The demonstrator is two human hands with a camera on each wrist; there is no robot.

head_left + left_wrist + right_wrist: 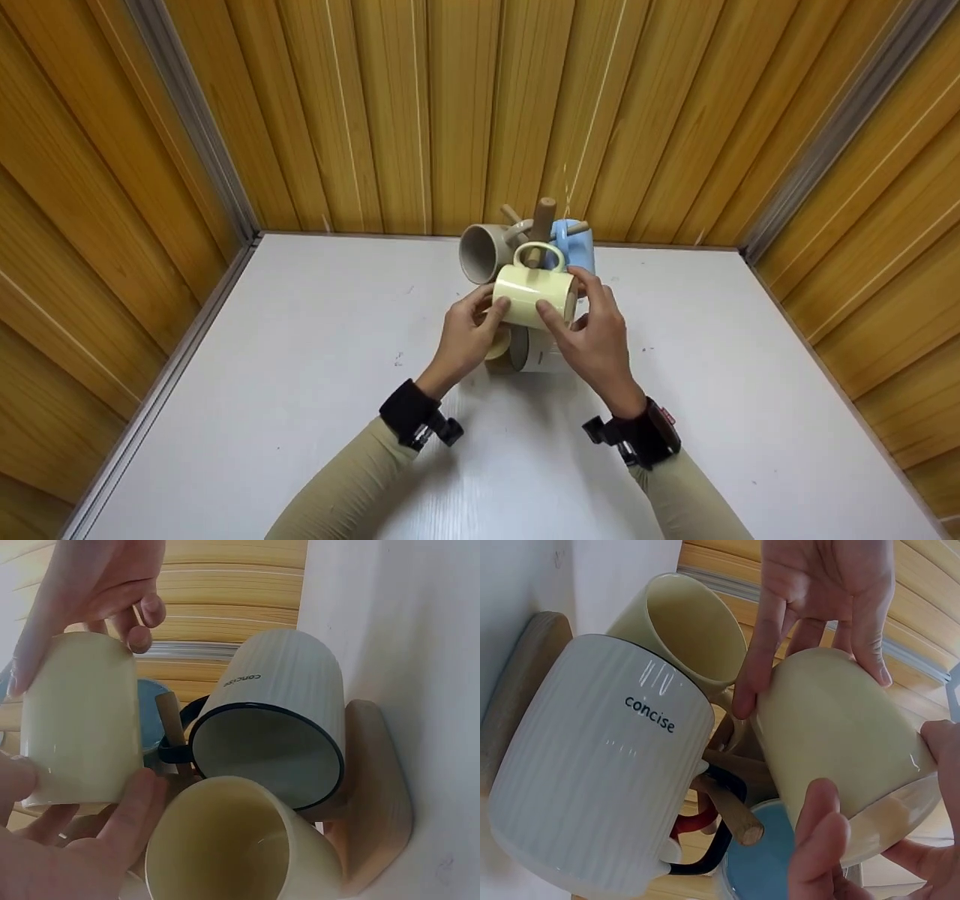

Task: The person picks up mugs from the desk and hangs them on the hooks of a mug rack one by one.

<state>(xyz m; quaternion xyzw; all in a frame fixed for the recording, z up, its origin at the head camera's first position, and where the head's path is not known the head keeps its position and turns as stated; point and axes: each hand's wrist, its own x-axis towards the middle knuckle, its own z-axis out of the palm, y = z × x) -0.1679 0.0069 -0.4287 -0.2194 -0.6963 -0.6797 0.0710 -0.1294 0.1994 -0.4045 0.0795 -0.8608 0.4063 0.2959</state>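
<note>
A pale yellow mug (532, 292) lies on its side between both hands, its handle upward at a peg of a wooden mug tree (545, 214). My left hand (466, 334) grips its left end, thumb on the near side. At the other end my right hand (596, 341) holds it between thumb and fingers. Below hang a white ribbed mug (592, 765) marked "concise", with a dark handle on a peg, and a second yellow mug (225, 847). In the head view the hands and held mug partly hide both.
A greyish-beige mug (482, 253) hangs on the tree's left and a blue mug (579, 247) on its right. The tree's wooden base (379, 795) stands on the white table (337, 300). Wood-patterned panels (457, 112) enclose the back and sides.
</note>
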